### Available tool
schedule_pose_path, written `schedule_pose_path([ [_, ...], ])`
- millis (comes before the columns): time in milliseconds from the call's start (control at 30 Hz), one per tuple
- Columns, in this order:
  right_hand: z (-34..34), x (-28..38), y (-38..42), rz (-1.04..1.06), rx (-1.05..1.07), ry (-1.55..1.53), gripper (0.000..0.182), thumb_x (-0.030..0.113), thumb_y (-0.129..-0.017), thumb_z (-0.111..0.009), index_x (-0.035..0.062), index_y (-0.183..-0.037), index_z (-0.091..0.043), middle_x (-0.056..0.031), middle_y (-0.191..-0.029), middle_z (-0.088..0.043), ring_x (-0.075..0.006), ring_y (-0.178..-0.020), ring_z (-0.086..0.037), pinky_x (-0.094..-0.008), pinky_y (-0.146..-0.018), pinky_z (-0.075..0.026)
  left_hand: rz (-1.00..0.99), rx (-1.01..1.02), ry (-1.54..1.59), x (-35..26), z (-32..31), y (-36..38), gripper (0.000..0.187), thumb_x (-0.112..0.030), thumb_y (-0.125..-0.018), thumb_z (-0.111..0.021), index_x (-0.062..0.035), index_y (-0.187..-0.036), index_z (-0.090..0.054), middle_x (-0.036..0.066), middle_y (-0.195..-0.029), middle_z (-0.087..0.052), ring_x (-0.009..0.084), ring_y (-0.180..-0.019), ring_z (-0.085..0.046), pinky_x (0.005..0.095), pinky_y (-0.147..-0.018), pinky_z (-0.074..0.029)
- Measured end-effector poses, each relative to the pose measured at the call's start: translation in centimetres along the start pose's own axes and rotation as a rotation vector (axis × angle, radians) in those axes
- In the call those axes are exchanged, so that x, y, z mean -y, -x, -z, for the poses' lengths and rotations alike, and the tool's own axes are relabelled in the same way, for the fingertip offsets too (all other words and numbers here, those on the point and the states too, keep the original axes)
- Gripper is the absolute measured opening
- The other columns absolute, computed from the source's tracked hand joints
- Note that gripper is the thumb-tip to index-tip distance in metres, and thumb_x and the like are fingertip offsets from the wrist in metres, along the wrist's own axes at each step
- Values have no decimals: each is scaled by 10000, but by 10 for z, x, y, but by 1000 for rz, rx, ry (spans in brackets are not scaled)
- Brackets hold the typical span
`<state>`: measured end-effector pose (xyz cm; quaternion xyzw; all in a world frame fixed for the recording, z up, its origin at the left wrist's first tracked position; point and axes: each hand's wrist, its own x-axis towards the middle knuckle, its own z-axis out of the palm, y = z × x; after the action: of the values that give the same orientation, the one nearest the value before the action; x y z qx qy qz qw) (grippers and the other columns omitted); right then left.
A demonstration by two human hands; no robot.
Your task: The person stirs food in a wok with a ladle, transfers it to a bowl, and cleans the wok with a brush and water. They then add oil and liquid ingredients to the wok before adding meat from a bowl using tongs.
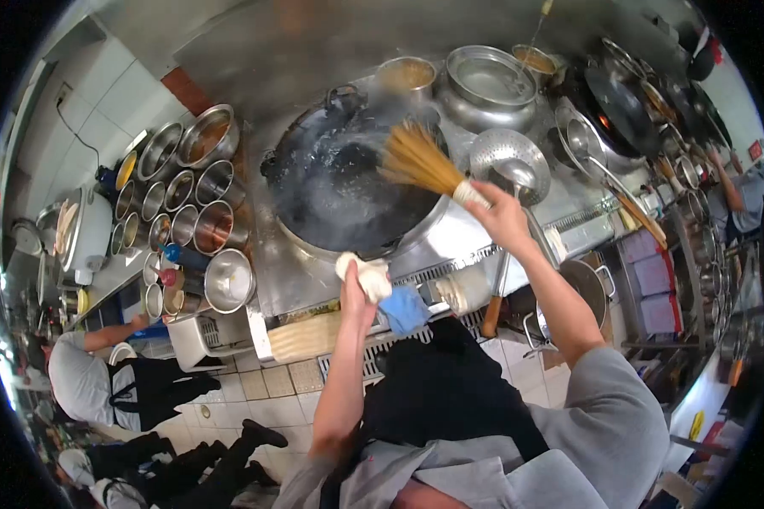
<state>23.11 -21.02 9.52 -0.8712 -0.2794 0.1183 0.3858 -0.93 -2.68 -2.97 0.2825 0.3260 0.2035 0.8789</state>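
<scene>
A bamboo wok brush point(424, 159) is gripped by its pale wrapped handle in my right hand point(502, 216), its bristles over the right side of a large black wok point(356, 191). Steam rises from the wok, and water shows along its inside. My left hand point(356, 293) is closed around a folded white cloth point(369, 278) at the wok's near rim. Just below that cloth lies a blue cloth point(405, 310). To the right of the wok a perforated strainer point(505, 161) rests on the steel counter with a ladle point(518, 176) over it.
Several metal pots and bowls point(216, 181) crowd the left counter. A wide water pot point(490, 76) stands behind the strainer. Dark woks point(624, 110) are at the back right. A wooden-handled tool point(493, 310) hangs over the front edge. A co-worker point(102, 377) stands at left.
</scene>
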Motion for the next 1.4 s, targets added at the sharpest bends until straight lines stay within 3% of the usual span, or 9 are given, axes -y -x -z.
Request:
schedule_pose_path([
  [233, -29, -33, 30, 201, -274, -414, 433, 182, -853, -693, -13, -1229, -599, -133, -1084, -690, -143, -864, -659, -273, -778, -505, 68, -44, 73, -18, -19, 0, 576, -589, -960, -360, -67, -1160, -499, 162, -944, -655, 315, -813, -662, 398, -646, -539],
  [333, -15, -29, 46, -183, -14, -627, 426, 153, -858, -689, -6, -1241, -591, -110, -1034, -687, -100, -854, -634, -234, -741, -497, 98, -40, 88, -22, -17, 3, 650, -669, -934, -315, -93, -1179, -489, 177, -963, -648, 314, -829, -663, 385, -601, -520],
  [433, -7, -13, 61, -160, -58, -768, 424, 124, -861, -683, -15, -1248, -579, -70, -980, -678, -80, -812, -615, -219, -717, -490, 82, -111, -11, -20, -18, -8, 636, -684, -926, -325, -119, -1143, -517, 138, -954, -646, 317, -814, -655, 400, -593, -513],
  [533, -23, -31, 60, -147, -31, -706, 424, 125, -862, -678, -14, -1251, -578, -52, -956, -673, -64, -745, -591, -211, -657, -477, 75, -185, -11, -18, -22, -30, 500, -611, -934, -431, -146, -1075, -549, 73, -942, -645, 270, -762, -646, 398, -600, -508],
  [667, -13, -26, 76, -220, -29, -722, 450, 175, -860, -685, 28, -1272, -577, 1, -780, -624, -33, -541, -502, -201, -427, -380, 56, -177, 78, -7, -5, -60, 87, -265, -892, -595, -179, -883, -584, -16, -742, -616, 157, -634, -602, 367, -578, -487],
  [767, -3, -21, 94, -51, -45, -847, 455, 165, -865, -680, 8, -1276, -568, -34, -920, -659, -46, -665, -559, -188, -516, -419, 17, -92, 106, -11, -28, -2, 43, -166, -886, -555, -150, -856, -582, 4, -702, -609, 156, -596, -602, 319, -501, -464],
  [933, -40, -38, 109, -270, 124, -835, 431, 110, -894, -652, -7, -1295, -548, -73, -1144, -633, -102, -1010, -577, -244, -880, -464, -128, -185, -162, -39, -15, 32, 124, -30, -831, -554, -74, -946, -566, 41, -744, -597, 167, -616, -621, 303, -499, -503],
  [1067, -58, -28, 130, -153, 94, -1076, 445, 95, -891, -660, -17, -1303, -535, -86, -1160, -631, -113, -1022, -580, -249, -881, -472, -319, -255, -450, -82, -29, 37, 240, 17, -771, -552, -8, -1009, -555, 67, -791, -593, 187, -635, -625, 313, -528, -514],
  [1400, -104, 13, 77, 133, 115, -688, 505, 261, -820, -717, 38, -1253, -584, -134, -1135, -670, -193, -1015, -638, -314, -876, -491, -724, -306, -942, -99, -92, 69, 394, -30, -709, -611, 36, -1080, -495, 114, -964, -574, 189, -818, -576, 327, -741, -492],
])
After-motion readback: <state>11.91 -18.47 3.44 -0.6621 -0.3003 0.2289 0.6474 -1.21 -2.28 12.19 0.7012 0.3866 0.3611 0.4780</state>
